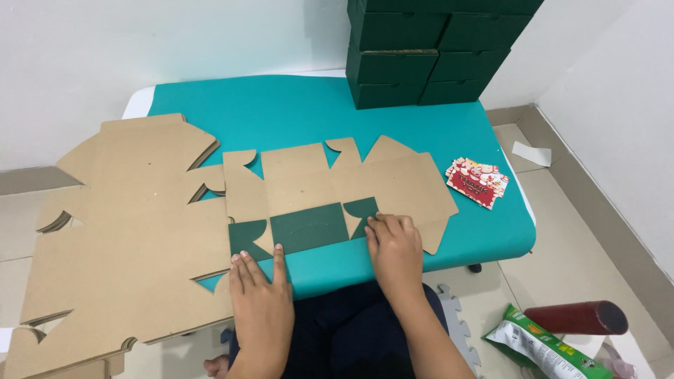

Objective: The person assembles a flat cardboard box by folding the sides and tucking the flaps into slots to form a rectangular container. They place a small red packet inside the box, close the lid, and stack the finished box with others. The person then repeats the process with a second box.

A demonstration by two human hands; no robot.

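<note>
A flat die-cut cardboard box blank [330, 186] lies brown side up on the teal table [295, 112]. Its near flaps [309, 226] are folded over and show their dark green side. My left hand [261, 291] presses flat on the table edge with fingertips touching the left green flap. My right hand [395, 249] lies flat with its fingers on the right green flap and the blank's near edge. Neither hand holds anything.
A thick stack of unfolded brown blanks [119, 231] overhangs the table's left side. Assembled dark green boxes [428, 49] are piled at the far edge. Red printed cards [477, 181] lie at the right. On the floor: a green snack bag [540, 347] and dark red cylinder [576, 317].
</note>
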